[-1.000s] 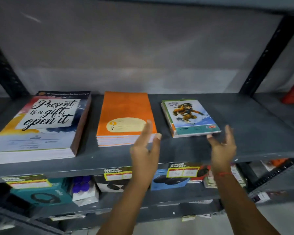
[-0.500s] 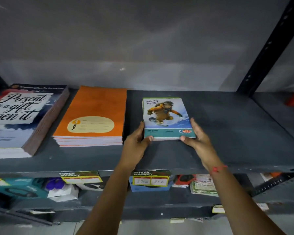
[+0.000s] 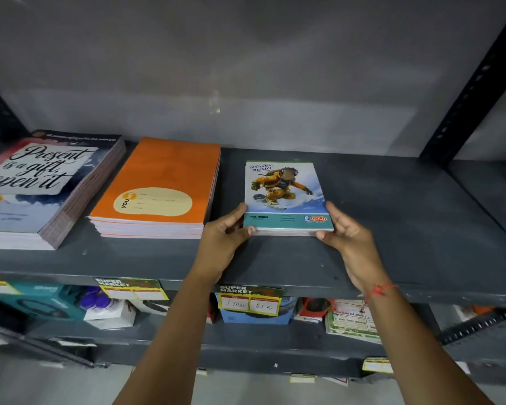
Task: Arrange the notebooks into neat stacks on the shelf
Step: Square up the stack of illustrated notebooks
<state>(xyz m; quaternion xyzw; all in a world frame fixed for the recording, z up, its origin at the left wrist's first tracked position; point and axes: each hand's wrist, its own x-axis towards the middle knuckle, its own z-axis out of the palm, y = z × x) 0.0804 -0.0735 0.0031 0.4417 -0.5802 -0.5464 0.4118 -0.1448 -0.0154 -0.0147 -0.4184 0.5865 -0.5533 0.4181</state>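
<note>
Three notebook stacks lie flat on the dark grey shelf [image 3: 406, 217]. At the left is a tall stack with a "Present is a gift, open it" cover [image 3: 41, 185]. An orange stack [image 3: 164, 182] sits in the middle. To its right is a small thin stack with a snowboarder cover [image 3: 285, 194]. My left hand [image 3: 225, 232] grips that small stack's near left corner. My right hand [image 3: 345, 229] grips its near right corner, thumb under the front edge. The stack sits straight, its front edge facing me.
The shelf's right half is bare up to a black perforated upright [image 3: 473, 83]. A grey wall backs the shelf. Price tags [image 3: 249, 299] hang on the front lip. The lower shelf holds boxed goods [image 3: 41, 302] and packets [image 3: 351, 320].
One second ago both hands hovered open in front of the shelf. They then closed on the snowboarder stack, which went from skewed to straight. The camera has moved closer.
</note>
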